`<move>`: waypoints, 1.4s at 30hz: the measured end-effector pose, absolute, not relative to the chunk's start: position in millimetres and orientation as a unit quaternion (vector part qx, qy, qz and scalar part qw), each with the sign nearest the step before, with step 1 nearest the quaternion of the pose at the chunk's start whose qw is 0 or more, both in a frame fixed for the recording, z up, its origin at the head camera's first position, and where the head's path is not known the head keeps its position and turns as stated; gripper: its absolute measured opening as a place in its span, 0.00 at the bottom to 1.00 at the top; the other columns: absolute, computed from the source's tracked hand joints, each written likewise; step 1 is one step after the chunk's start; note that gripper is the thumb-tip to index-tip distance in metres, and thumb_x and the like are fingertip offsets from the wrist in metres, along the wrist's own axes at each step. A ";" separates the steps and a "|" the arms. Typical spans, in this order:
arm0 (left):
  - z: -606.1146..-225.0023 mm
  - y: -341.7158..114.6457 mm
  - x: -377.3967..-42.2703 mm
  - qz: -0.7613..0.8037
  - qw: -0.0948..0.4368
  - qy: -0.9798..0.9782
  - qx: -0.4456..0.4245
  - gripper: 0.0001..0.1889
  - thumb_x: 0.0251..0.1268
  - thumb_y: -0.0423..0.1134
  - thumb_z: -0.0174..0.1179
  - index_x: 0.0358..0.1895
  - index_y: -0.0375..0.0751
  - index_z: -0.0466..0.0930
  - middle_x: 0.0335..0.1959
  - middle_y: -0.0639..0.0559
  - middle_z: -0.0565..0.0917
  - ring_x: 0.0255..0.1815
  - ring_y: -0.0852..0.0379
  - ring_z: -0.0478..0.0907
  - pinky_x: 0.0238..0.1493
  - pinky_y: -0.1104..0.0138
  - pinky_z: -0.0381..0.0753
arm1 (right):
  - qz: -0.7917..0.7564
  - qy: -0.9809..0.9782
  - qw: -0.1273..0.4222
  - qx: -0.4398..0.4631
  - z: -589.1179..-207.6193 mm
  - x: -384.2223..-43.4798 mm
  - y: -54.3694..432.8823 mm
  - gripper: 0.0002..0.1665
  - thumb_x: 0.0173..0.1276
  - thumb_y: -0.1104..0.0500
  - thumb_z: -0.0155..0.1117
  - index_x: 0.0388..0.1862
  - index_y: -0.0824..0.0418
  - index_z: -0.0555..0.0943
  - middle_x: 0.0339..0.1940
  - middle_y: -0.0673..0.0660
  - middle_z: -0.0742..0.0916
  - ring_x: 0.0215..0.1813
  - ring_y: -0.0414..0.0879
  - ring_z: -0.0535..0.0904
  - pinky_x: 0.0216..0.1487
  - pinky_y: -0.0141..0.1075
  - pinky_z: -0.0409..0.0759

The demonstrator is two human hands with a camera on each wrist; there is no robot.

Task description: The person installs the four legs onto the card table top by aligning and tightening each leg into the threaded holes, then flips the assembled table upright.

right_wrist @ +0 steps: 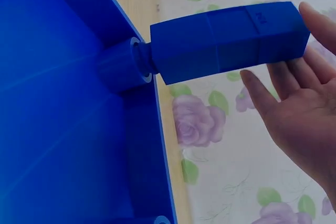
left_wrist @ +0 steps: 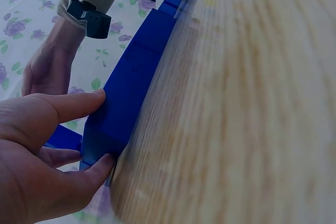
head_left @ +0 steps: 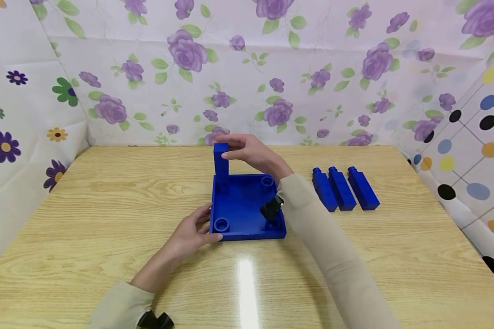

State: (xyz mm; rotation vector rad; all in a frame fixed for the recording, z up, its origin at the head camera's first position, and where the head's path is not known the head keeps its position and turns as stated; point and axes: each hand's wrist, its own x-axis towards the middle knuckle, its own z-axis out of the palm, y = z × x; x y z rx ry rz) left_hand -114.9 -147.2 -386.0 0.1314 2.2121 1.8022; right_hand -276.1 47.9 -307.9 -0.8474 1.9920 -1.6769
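Note:
A blue square tabletop (head_left: 243, 208) lies upside down on the wooden table, its rim and round corner sockets (head_left: 221, 225) facing up. In its far left socket stands a blue table leg (head_left: 221, 160), upright; the right wrist view shows the narrow neck of this leg (right_wrist: 226, 40) at the socket mouth. My right hand (head_left: 251, 151) holds the leg's upper end, thumb on the near side and fingers behind. Around the tabletop's near left corner, my left hand (head_left: 189, 233) grips the rim, thumb at the front wall and fingers along the left wall.
Three more blue legs (head_left: 342, 188) lie side by side to the right, necks pointing away from me. A floral cloth (head_left: 247, 82) hangs behind the wooden table (head_left: 107, 205). My right sleeve (head_left: 329, 246) passes over the tabletop's right edge, and the wrist camera (head_left: 271, 206) overlaps the near right socket.

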 end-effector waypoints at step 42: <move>-390.9 -148.0 -118.2 0.615 0.149 0.774 0.035 0.45 0.56 0.25 0.67 0.75 0.35 0.52 0.69 0.35 0.64 0.70 0.42 0.61 0.66 0.58 0.68 | -0.501 0.824 0.038 -0.260 -318.5 -257.8 31.3 0.26 0.57 0.52 0.76 0.52 0.60 0.78 0.45 0.54 0.83 0.51 0.45 0.78 0.52 0.38 0.78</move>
